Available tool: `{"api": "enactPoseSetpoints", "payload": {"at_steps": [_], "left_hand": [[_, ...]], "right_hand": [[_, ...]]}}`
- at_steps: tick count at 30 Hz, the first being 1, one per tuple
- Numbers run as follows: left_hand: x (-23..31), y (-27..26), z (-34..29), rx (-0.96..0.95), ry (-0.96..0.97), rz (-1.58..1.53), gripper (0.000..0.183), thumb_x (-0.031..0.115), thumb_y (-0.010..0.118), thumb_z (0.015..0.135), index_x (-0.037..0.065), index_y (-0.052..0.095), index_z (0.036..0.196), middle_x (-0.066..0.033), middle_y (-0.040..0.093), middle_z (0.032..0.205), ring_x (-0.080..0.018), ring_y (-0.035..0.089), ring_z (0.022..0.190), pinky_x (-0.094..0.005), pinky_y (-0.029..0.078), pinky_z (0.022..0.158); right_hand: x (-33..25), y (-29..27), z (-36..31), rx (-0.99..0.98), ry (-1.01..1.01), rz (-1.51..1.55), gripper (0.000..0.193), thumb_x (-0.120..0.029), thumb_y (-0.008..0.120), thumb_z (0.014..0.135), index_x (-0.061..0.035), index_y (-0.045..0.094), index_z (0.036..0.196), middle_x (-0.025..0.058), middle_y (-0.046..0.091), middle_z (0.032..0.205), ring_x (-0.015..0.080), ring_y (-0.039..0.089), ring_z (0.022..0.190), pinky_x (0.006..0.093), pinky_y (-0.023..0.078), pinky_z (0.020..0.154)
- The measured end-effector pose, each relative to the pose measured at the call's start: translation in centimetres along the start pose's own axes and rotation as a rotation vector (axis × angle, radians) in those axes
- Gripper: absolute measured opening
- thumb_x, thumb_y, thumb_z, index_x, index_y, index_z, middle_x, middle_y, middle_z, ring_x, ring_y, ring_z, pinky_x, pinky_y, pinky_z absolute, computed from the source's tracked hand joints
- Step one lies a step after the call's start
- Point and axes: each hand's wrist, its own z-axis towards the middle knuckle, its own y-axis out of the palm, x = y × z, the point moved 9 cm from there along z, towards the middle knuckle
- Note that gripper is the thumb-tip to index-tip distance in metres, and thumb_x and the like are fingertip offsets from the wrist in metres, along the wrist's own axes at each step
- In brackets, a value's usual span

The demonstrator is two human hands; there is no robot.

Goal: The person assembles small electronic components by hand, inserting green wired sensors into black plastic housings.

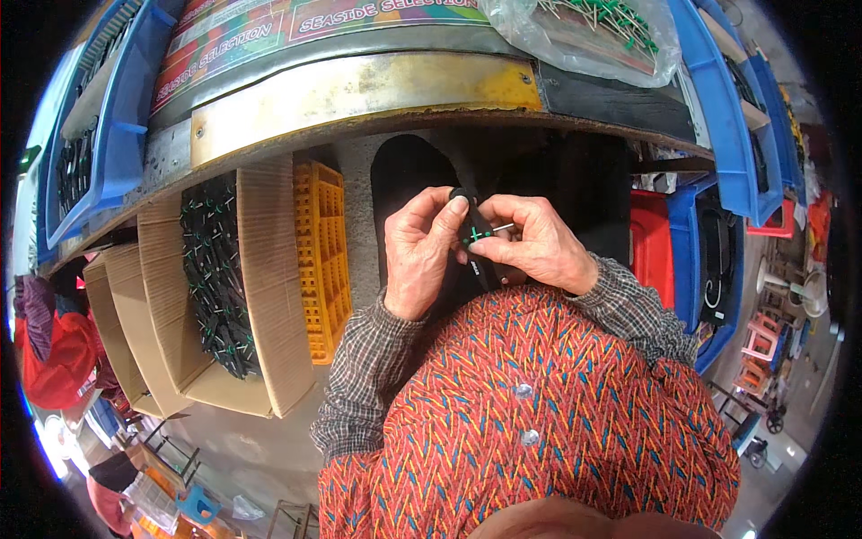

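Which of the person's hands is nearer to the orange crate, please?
Left. The left hand sits just right of the orange crate; the right hand is farther right, beyond the left hand.

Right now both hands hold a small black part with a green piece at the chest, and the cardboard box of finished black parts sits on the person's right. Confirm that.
Wrong on one point: the cardboard box of black parts sits on the person's left, beside the yellow crate. The head view shows it. The left hand and right hand do hold the small black part at the chest.

Head view: a single wide fisheye, worn on the head, directed steeply downward and forward; the red patterned shirt front (539, 404) is seen close below, the worn metal-edged workbench (359, 90) bent above.
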Motion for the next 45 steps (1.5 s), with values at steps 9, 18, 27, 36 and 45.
{"api": "enactPoseSetpoints", "payload": {"at_steps": [9,18,27,36,45], "left_hand": [[0.1,0.1,0.1,0.017,-0.007,0.056,0.016,0.017,0.059,0.093,0.001,0.063,0.095,0.0021,0.057,0.068,-0.0027,0.047,0.053,-0.0190,0.043,0.046],[-0.3,0.1,0.2,0.000,-0.022,0.033,0.015,0.013,0.060,0.092,-0.001,0.062,0.096,-0.0001,0.061,0.078,-0.0030,0.051,0.057,-0.0177,0.042,0.047],[-0.8,0.1,0.2,-0.002,-0.036,-0.017,0.014,0.012,0.059,0.093,-0.001,0.062,0.097,-0.0006,0.061,0.077,-0.0032,0.051,0.058,-0.0177,0.043,0.048],[-1.1,-0.3,0.2,0.016,-0.029,-0.023,0.014,0.012,0.059,0.093,-0.001,0.062,0.096,-0.0007,0.061,0.078,-0.0034,0.052,0.059,-0.0177,0.042,0.048],[-0.8,0.0,0.0,0.007,-0.015,0.009,0.014,0.012,0.060,0.092,-0.001,0.063,0.096,-0.0005,0.061,0.078,-0.0031,0.051,0.058,-0.0183,0.042,0.047]], "right_hand": [[0.8,-0.7,0.2,-0.002,0.004,-0.256,0.017,-0.011,0.066,0.085,0.0052,0.062,0.082,0.0053,0.064,0.073,0.0070,0.061,0.072,0.0237,0.049,0.061],[1.3,-0.7,0.5,-0.041,-0.041,-0.228,0.013,-0.007,0.064,0.085,0.0048,0.060,0.082,0.0017,0.061,0.073,0.0046,0.056,0.072,0.0219,0.046,0.059],[1.1,0.0,0.3,-0.058,-0.028,0.040,0.015,0.001,0.062,0.083,0.0057,0.057,0.096,0.0059,0.064,0.087,0.0137,0.065,0.085,0.0260,0.053,0.075],[1.6,0.2,0.2,-0.075,-0.008,0.013,0.019,0.003,0.062,0.082,0.0061,0.055,0.099,0.0089,0.065,0.092,0.0153,0.066,0.089,0.0261,0.054,0.076],[2.1,-0.3,0.8,-0.083,-0.046,-0.272,0.018,-0.005,0.067,0.083,0.0048,0.056,0.095,0.0045,0.063,0.083,0.0091,0.061,0.073,0.0245,0.050,0.059]]}}
